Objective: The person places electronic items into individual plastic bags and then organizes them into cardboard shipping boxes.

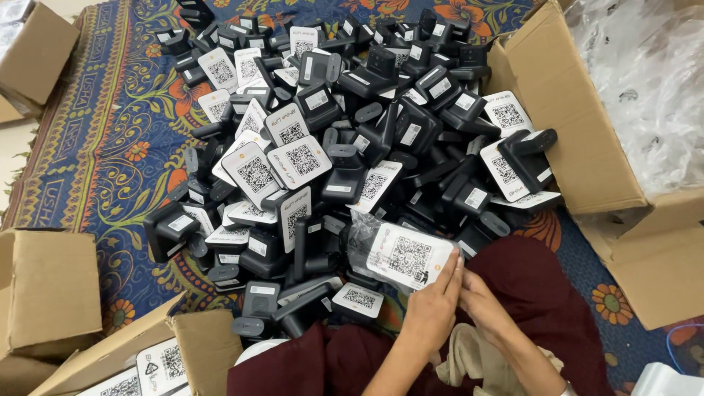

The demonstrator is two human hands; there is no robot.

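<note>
1. Device (400, 253), a white-faced unit with a square code panel, sits in a clear plastic bag just above the person's lap, at the near edge of the pile.
2. Left hand (433, 308) has its fingers curled together, fingertips pinching the device's lower right edge.
3. Right hand (477, 299) lies just beside the left, touching it, fingers bent toward the same edge; whether it grips the bag cannot be told.
4. Pile (345, 125) of black devices with white code faces covers the middle of the floor, jumbled at all angles.
5. Rug (95, 147), blue with orange flowers, lies under the pile.
6. Large box (579, 139) stands open at the right, touching the pile, with clear plastic (645, 81) inside.
7. Smaller boxes (48, 286) sit at the left; one at bottom left holds white-faced units.
8. Maroon cloth (528, 293) covers the lap.
</note>
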